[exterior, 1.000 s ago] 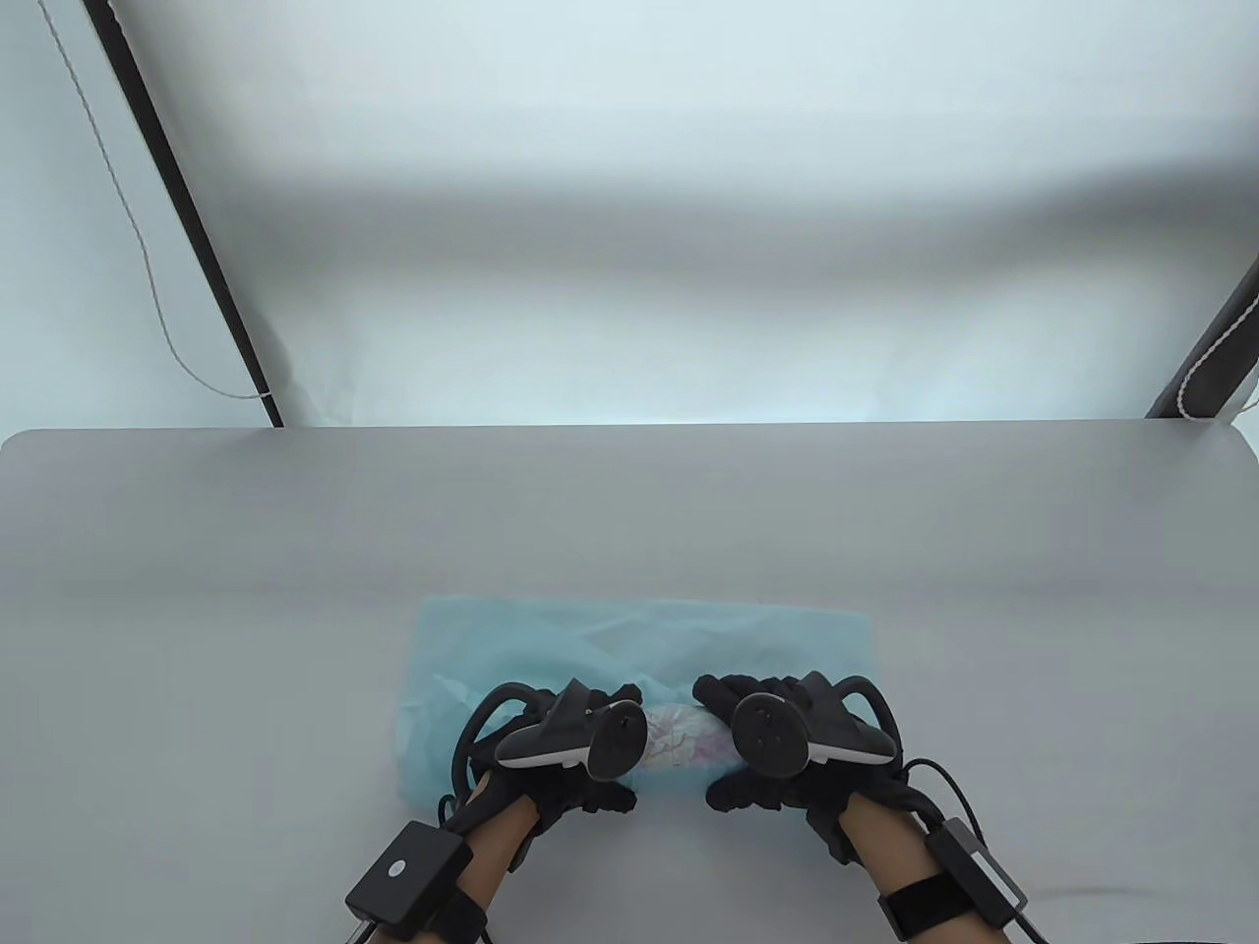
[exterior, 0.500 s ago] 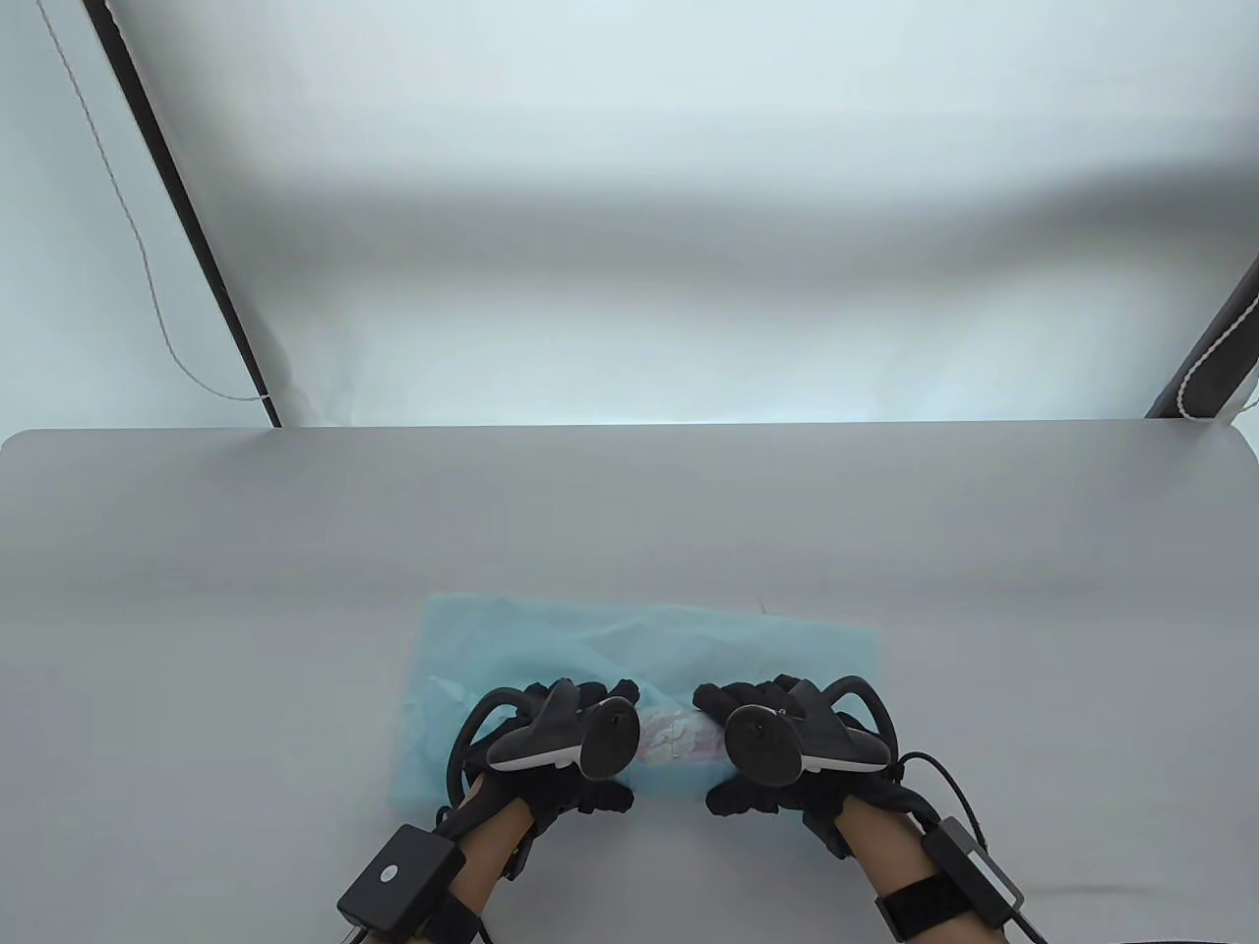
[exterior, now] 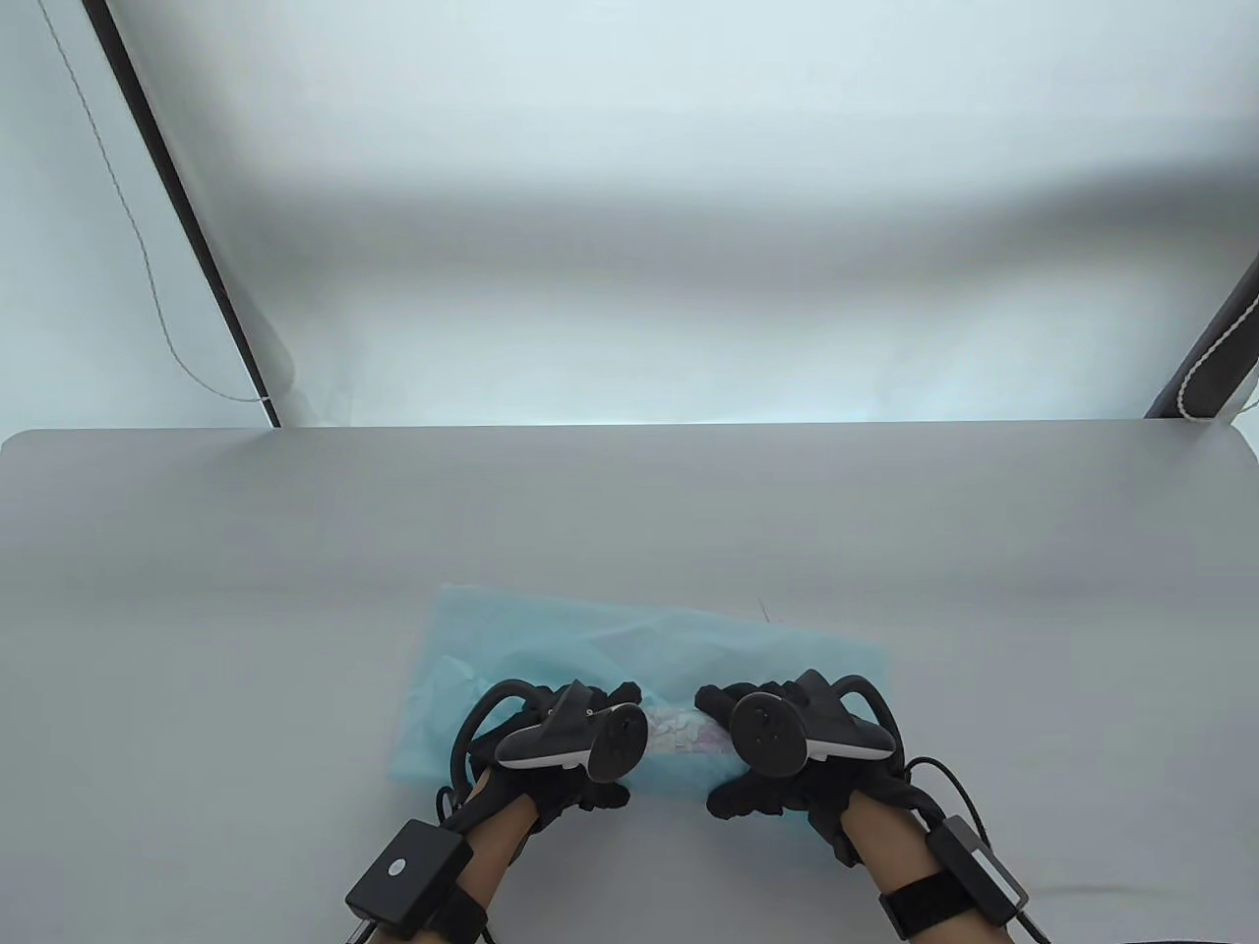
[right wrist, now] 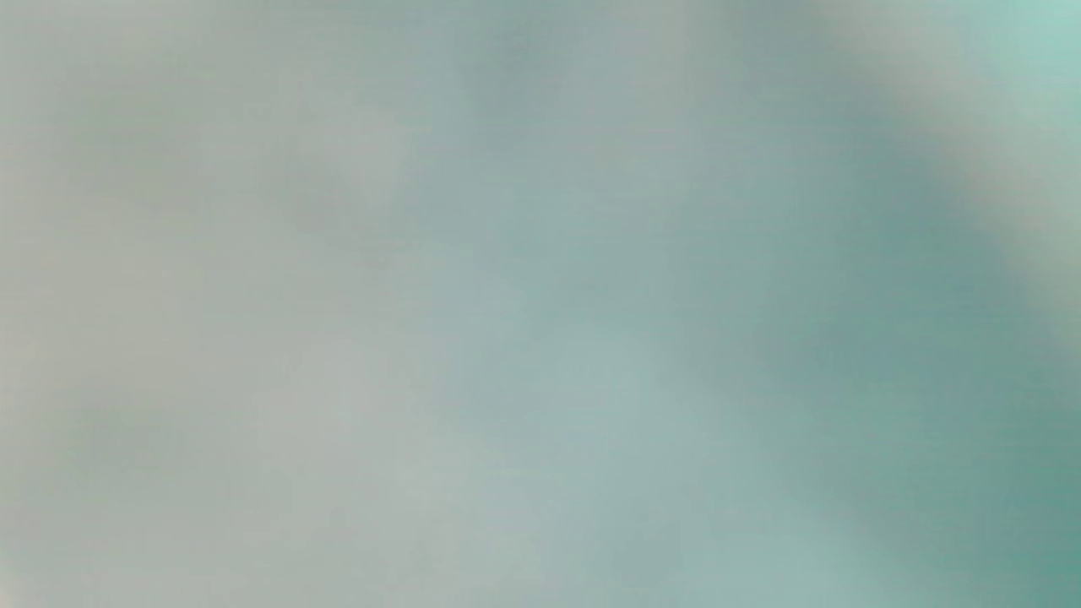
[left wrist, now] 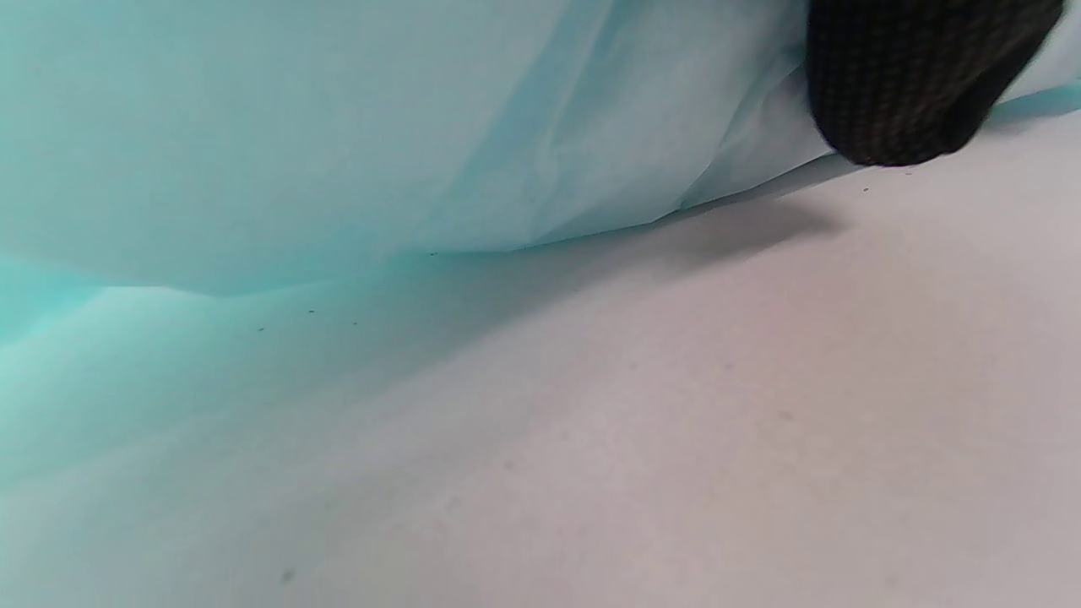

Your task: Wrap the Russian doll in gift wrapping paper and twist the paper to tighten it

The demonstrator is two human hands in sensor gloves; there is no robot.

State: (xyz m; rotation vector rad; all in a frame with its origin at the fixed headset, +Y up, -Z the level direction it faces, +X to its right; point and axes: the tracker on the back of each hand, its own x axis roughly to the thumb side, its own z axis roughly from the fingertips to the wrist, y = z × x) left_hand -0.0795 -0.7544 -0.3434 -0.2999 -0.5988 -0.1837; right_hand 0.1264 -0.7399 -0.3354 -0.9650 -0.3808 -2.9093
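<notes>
The Russian doll [exterior: 677, 733] lies on its side near the table's front edge; only a pale, pink-patterned strip of it shows between my hands. Light blue wrapping paper [exterior: 649, 639] lies under it and is folded up around it, spreading flat toward the far side. My left hand [exterior: 595, 749] holds the papered left end of the doll, fingers over the top and thumb on the near side. My right hand [exterior: 749, 749] holds the right end the same way. In the left wrist view the paper [left wrist: 338, 127] bulges above the table, with one gloved fingertip [left wrist: 912, 84] on it. The right wrist view is a teal-grey blur.
The grey table [exterior: 295, 551] stretches wide on all sides of the paper. Beyond its far edge hangs a white backdrop with a dark pole [exterior: 187, 216] at the left and another pole with a cord [exterior: 1215, 349] at the right.
The flat part of the paper has turned slightly: its far right corner slid right and nearer. Less of the doll shows between the hands, which stayed almost in place.
</notes>
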